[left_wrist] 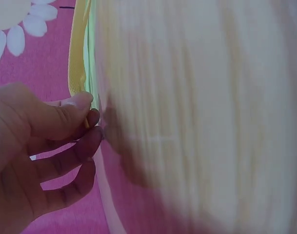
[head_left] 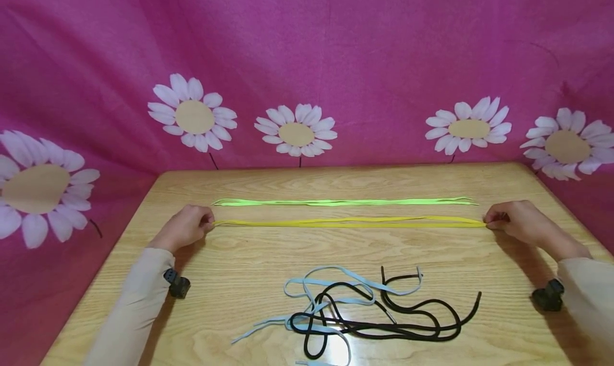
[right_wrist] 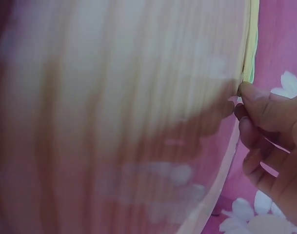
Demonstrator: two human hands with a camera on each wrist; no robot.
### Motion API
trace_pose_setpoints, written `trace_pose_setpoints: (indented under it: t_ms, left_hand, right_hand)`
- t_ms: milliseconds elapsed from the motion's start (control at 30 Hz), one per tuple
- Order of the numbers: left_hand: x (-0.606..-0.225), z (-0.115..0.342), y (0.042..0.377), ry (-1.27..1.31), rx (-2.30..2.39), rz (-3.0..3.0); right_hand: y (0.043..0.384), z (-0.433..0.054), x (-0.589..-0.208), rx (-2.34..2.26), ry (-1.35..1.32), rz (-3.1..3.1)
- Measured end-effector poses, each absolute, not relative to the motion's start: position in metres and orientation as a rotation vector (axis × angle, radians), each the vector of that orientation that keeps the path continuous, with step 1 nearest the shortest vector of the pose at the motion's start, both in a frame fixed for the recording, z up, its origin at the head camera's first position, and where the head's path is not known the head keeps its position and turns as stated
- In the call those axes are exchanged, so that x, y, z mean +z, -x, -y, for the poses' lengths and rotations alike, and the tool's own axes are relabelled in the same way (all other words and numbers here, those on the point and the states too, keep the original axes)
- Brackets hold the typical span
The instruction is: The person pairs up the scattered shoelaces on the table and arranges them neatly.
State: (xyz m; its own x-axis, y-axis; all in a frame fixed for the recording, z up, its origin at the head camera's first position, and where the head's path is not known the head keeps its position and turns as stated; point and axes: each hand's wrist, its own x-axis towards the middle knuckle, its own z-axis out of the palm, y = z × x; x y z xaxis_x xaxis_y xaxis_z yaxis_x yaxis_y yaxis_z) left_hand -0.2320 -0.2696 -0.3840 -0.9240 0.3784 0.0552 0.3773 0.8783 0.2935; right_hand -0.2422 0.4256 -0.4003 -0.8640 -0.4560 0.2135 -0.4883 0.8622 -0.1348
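Observation:
A yellow shoelace (head_left: 345, 223), doubled into strands, stretches straight across the table between both hands. My left hand (head_left: 189, 226) pinches its left end between thumb and forefinger; the left wrist view shows the lace (left_wrist: 77, 53) rising from that pinch. At the other end, my right hand (head_left: 520, 222) pinches the lace, and the right wrist view has the thumb and forefinger closed at the yellow strand (right_wrist: 248, 58). Just behind and parallel lies a bright green shoelace (head_left: 336, 202), also doubled and laid straight.
Nearer the front of the wooden table (head_left: 230, 281), a light blue shoelace (head_left: 336, 300) and a black round shoelace (head_left: 403, 331) lie loosely tangled together. A pink cloth (head_left: 374, 62) with white daisies hangs behind the table and along its sides.

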Motion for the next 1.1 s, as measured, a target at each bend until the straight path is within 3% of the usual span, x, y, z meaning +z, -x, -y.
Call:
trace_pose_setpoints:
  t_ms: [433,1100]
  left_hand:
    - [-0.38,0.279,0.23,-0.607,0.202,-3.08]
    - [-0.378,0.274,0.228,-0.626,0.244,-3.087]
  right_hand:
    - [0.242,-0.409,-0.4,0.256,-0.796,2.89]
    - [0.241,-0.416,-0.394,0.146,-0.786,2.956]
